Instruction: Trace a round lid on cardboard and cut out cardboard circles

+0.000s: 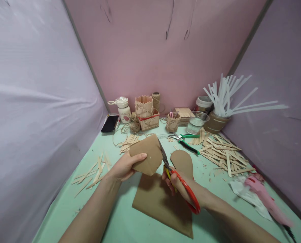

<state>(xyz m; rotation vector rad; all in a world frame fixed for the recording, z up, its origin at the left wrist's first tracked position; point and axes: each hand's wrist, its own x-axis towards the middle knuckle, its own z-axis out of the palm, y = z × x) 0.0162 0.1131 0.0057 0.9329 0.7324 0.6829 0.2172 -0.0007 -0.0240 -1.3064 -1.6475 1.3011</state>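
Note:
A piece of brown cardboard (146, 153) is pinched in my left hand (126, 165), thumb on its face and fingers beneath. My right hand (174, 180) grips scissors (188, 192) with red handles and a yellow part between them. Their blades lie along the cardboard's right edge, which is partly rounded. Under both hands, a larger folded brown sheet (162, 206) rests on the table. Just beyond my right hand lies a rounded cardboard piece (183, 162), its lower part hidden by the hand and wrist.
Green-handled pruning shears (184, 140) lie ahead, beside a heap of wooden sticks (223, 152). At right rests a pink glue gun (267, 199). Along the back stand a bottle (124, 111), stick-built baskets (149, 119), a clear water cup (196, 125) and a pot of white strips (217, 123). A phone (110, 124) lies back left.

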